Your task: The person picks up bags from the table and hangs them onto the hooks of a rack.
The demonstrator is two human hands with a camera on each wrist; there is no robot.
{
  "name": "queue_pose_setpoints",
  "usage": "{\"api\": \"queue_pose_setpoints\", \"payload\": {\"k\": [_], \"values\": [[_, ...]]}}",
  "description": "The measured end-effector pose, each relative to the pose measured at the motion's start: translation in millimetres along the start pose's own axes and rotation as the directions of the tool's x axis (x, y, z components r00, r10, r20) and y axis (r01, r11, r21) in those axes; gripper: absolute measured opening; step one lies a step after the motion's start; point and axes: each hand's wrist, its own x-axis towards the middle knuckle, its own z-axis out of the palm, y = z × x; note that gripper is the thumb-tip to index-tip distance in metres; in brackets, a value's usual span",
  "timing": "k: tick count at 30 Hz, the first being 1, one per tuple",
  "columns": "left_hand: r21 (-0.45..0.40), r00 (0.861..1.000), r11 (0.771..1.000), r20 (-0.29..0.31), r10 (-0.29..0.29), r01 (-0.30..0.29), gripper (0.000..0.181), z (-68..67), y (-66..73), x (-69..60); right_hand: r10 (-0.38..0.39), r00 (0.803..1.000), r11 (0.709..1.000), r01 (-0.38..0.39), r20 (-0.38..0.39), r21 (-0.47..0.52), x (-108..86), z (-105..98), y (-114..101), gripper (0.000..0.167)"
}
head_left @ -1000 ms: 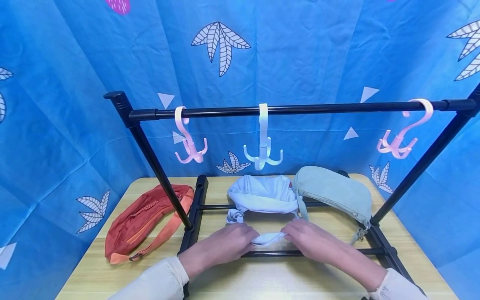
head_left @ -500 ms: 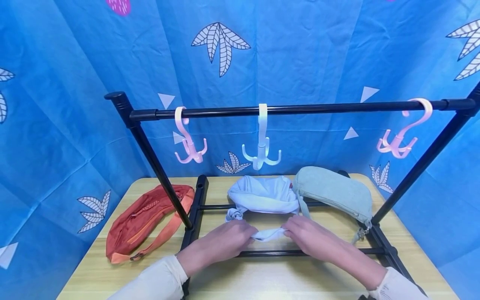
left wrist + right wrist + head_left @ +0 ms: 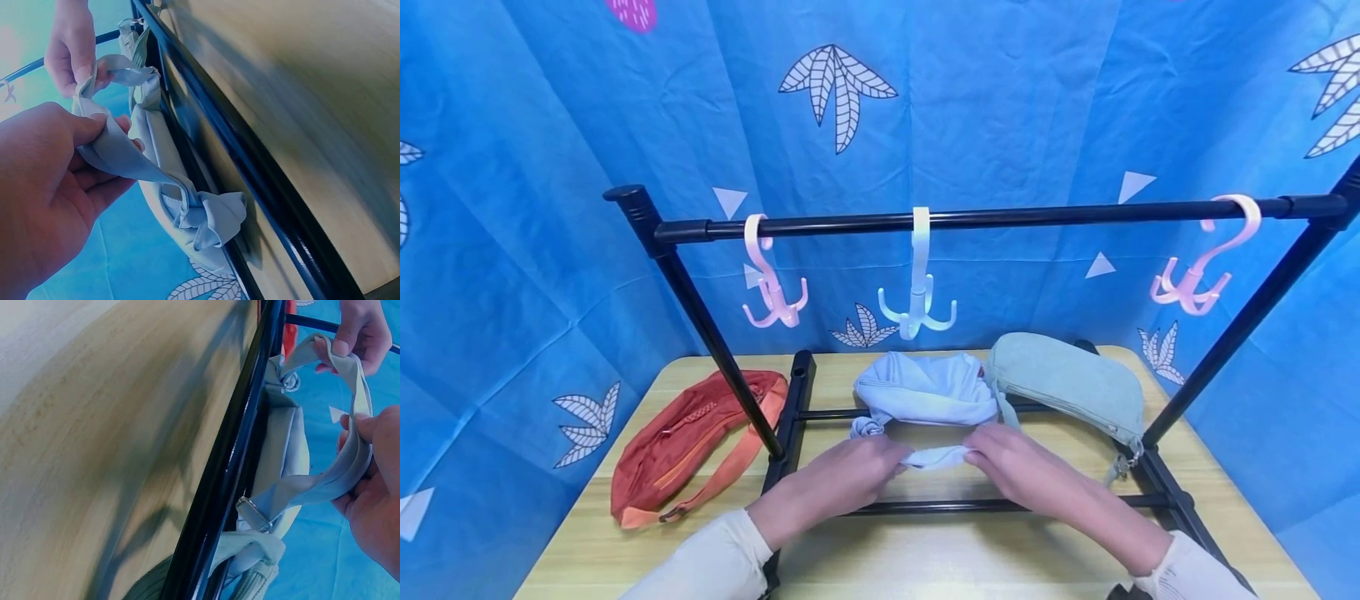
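Left hand (image 3: 855,473) and right hand (image 3: 1017,465) are both pinching. On the worktop (image 3: 925,558) stands a black rack (image 3: 842,223); there a green bag (image 3: 1063,385) touches the blue bag (image 3: 925,390), which lies over the rear bar (image 3: 829,414), its strap (image 3: 934,457) caught in both pinches.

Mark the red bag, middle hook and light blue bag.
Red bag (image 3: 683,435), head view: middle of its body.
Middle hook (image 3: 919,275), head view: its stem.
Light blue bag (image 3: 925,396), head view: its front.

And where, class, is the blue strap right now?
In the head view's lower middle, the blue strap runs between the left hand and right hand, which grip it, in front of the blue bag.
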Motion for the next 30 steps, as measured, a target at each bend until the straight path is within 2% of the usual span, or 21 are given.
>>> {"api": "queue_pose_setpoints", "payload": {"k": [9,21,30], "values": [[-0.034,0.998,0.998,0.018,-0.052,0.053,0.020,-6.6,-1.4,2.4,0.011,0.999,1.000,-0.012,-0.039,-0.017,5.0,-4,0,0.009],[-0.063,0.997,0.997,-0.053,-0.051,0.048,0.025,-15.9,-3.1,3.4,0.071,0.995,0.996,-0.067,-0.064,0.055,10.3,-11,-4,0.007],[-0.061,0.996,0.995,-0.053,-0.076,0.073,0.027,-23.4,-4.8,2.9,0.108,0.991,0.992,-0.102,-0.076,0.074,14.7,-15,-7,0.012]]}}
